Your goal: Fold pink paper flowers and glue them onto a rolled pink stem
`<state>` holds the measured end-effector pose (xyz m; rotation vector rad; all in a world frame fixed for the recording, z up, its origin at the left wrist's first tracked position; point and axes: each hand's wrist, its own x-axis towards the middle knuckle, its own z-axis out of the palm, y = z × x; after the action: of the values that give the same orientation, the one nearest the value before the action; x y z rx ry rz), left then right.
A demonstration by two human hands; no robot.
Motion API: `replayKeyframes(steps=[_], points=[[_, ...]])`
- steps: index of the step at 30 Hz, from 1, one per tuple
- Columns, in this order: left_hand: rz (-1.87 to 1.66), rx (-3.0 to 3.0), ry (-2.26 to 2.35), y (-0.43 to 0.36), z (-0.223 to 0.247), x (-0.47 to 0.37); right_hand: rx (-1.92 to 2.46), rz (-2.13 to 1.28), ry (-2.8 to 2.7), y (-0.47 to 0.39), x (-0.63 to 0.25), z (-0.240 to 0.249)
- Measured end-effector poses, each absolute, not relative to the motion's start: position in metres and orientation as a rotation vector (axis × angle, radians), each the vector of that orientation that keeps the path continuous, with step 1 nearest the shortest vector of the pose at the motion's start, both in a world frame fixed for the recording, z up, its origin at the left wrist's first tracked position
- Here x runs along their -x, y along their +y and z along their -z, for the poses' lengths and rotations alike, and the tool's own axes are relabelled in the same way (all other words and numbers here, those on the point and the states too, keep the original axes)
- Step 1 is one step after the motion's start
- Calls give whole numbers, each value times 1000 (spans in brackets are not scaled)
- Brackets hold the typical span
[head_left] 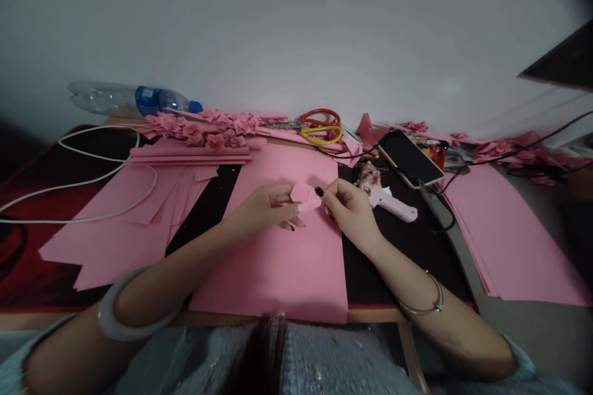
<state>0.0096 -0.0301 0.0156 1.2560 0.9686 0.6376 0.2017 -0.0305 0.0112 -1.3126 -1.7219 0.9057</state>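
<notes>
A small folded piece of pink paper [303,193] is held up between my two hands, above a large pink sheet [278,265]. My left hand [273,205] grips it from the left, thumb on top and fingers beneath. From the right, my right hand [345,203] pinches its edge between thumb and forefinger. The other right fingers are curled and partly hidden. Right of that hand lies a pale pink glue gun [393,203] on the dark mat.
Pink sheets [125,222] lie left under a white cable [74,221]; another stack [519,241] lies right. Behind are paper flowers [217,129], red-and-yellow-handled scissors [322,126], a plastic bottle [120,99] and a phone [410,157]. Black cables [451,182] run at right.
</notes>
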Motion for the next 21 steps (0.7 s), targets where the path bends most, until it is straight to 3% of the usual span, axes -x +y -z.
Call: replayKeyframes(steps=[21], points=[[-693, -1105, 899, -34, -8, -9, 1091, -623, -1750, -40, -194, -13]])
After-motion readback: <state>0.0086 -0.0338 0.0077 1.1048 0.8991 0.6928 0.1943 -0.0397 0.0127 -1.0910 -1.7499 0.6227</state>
